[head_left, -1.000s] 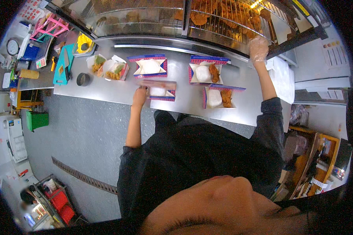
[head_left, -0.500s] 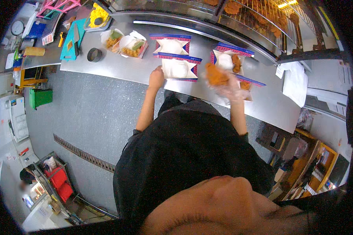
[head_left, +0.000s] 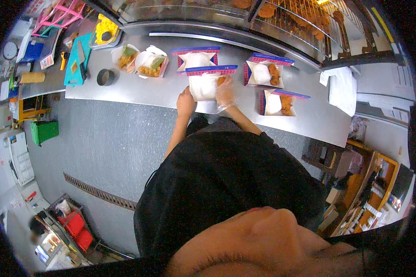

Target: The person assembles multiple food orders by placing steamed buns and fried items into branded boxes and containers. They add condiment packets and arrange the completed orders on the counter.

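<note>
My left hand grips the left edge of a paper carton with a blue-and-red patterned flap, near the counter's front edge. A white wrapped bundle fills that carton's left part. At its right side, my right hand, in a clear plastic glove, is closed on a piece of fried chicken; the fingers partly hide it. Behind stands a similar carton with only a white bundle showing. Two more cartons, one farther back and one nearer, hold white bundles and fried chicken to the right.
Two opened boxes of food and a dark ring stand on the steel counter. Left lie a knife on a teal board and a tub of yellow food. A rack cabinet borders the back.
My right hand has moved left with the fried chicken, from above the right-hand cartons into the near middle carton. My left hand stays at that carton's left edge.
</note>
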Tool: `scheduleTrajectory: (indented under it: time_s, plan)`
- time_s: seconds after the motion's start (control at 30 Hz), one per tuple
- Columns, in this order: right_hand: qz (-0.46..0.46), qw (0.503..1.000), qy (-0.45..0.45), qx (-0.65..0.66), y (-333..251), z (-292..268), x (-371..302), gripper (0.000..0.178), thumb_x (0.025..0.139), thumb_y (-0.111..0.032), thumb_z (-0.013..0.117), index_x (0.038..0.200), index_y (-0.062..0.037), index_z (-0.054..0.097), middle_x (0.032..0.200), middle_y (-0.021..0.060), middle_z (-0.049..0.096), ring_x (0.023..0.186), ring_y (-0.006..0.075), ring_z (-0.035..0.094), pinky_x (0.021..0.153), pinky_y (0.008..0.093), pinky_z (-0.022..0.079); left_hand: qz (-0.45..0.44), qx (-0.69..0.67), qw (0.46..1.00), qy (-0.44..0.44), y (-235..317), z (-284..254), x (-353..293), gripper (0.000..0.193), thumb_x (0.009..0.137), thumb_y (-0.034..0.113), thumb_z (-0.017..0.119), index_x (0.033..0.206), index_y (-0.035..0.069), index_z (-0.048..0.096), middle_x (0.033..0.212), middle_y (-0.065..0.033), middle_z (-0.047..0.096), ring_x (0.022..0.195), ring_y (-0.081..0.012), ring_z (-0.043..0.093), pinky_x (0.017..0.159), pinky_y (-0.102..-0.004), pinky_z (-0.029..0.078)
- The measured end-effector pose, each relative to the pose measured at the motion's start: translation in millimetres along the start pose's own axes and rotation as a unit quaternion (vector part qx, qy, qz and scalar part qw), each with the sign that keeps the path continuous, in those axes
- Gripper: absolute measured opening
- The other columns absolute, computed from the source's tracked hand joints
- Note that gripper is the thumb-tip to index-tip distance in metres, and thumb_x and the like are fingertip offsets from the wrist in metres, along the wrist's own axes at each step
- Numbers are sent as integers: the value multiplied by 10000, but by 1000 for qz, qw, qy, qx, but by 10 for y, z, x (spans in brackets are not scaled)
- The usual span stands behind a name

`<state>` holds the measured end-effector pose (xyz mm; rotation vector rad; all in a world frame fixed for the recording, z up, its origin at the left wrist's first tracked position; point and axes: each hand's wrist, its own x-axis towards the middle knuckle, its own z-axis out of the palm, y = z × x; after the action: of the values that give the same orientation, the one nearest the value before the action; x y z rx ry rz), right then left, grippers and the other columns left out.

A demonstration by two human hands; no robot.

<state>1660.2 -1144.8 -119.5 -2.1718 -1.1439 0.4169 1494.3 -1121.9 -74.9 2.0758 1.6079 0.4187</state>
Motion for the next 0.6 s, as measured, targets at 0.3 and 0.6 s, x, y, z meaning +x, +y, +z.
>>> scheduleTrajectory:
  time_s: [0.3, 0.6]
  plan:
    - [-138, 977, -98, -128, -78, -323, 99, 526, 924, -413, 453, 1086, 76, 559, 1020, 283, 603, 1025, 405, 548, 907, 446, 428, -26, -40, 999, -15, 21, -56, 6, 286, 851, 122, 484, 1107, 13, 552, 942, -237, 634, 833, -415, 611, 735, -512, 471]
    - [-285, 826, 108, -475, 243, -2500, 1042, 340, 890, -314, 514, 939, 9, 610, 941, 203, 630, 804, 367, 620, 634, 437, 500, -54, -213, 974, 57, -195, 113, -15, 528, 868, 187, 577, 1305, -20, 364, 1151, -249, 554, 951, -383, 604, 808, -455, 479]
